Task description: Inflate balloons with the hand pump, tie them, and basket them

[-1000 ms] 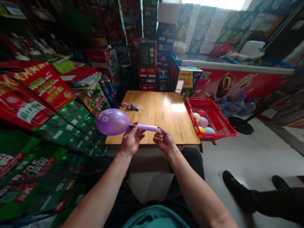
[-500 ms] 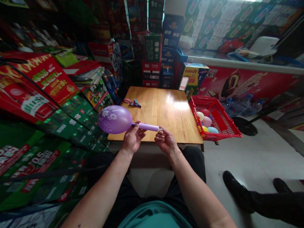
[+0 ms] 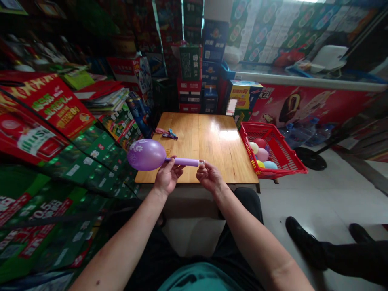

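Note:
A purple balloon (image 3: pixel 146 155) with white flowers printed on it, partly inflated, sits on the nozzle end of a slim purple hand pump (image 3: pixel 187 162). My left hand (image 3: pixel 167 174) is closed around the balloon's neck and the pump's front end. At the pump's other end, my right hand (image 3: pixel 209 176) pinches the small handle; its fingers partly hide it. Both hands are over the near edge of the wooden table (image 3: pixel 212 141). Farther back on the tabletop lie several uninflated balloons (image 3: pixel 169 135), pinkish and dark blue.
A red plastic basket (image 3: pixel 280 174) at the table's right holds several inflated balloons (image 3: pixel 262 154). Stacked green cartons (image 3: pixel 91 161) crowd the left side, and more boxes (image 3: pixel 190 91) rise behind the table. Another person's leg and black shoe (image 3: pixel 303 242) are at lower right.
The view has shifted slightly. The balloon looks a little smaller and has turned a bit, its flowers now farther left. Both hands keep their hold on the balloon and pump.

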Demonstrator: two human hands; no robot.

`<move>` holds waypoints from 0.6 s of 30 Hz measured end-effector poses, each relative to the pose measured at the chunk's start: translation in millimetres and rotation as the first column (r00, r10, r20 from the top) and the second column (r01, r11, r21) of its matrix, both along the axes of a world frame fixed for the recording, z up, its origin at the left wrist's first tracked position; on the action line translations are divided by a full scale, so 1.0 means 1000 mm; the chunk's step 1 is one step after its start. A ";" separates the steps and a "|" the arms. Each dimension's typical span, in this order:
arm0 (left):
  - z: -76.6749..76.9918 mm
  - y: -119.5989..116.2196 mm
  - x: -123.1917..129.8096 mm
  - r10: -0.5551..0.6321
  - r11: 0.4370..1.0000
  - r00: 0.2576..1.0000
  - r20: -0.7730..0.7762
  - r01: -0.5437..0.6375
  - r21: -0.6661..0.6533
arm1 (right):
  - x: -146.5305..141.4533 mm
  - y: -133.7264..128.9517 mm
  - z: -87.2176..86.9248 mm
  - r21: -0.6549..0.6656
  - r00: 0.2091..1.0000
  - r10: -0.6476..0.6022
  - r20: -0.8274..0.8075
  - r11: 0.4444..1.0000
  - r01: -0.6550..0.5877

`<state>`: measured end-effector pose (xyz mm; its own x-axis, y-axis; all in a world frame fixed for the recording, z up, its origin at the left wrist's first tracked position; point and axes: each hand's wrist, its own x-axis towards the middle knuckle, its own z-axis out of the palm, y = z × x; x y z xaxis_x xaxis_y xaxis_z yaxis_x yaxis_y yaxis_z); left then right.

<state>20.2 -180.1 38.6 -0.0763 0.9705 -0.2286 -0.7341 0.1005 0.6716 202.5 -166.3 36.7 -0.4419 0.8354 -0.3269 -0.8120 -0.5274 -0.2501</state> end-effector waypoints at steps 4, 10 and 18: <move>0.002 0.030 -0.012 0.017 1.000 1.000 0.018 -0.017 -0.020 | 0.023 0.033 0.003 0.009 1.000 -0.011 0.027 1.000 0.011; -0.003 0.090 -0.017 0.044 0.997 0.998 -0.034 -0.042 0.061 | 0.043 0.096 0.000 0.024 0.998 -0.069 -0.001 0.997 0.069; -0.047 0.138 -0.012 -0.045 0.999 0.999 -0.001 0.045 -0.014 | 0.017 0.139 -0.053 0.022 0.997 0.071 -0.008 0.997 -0.070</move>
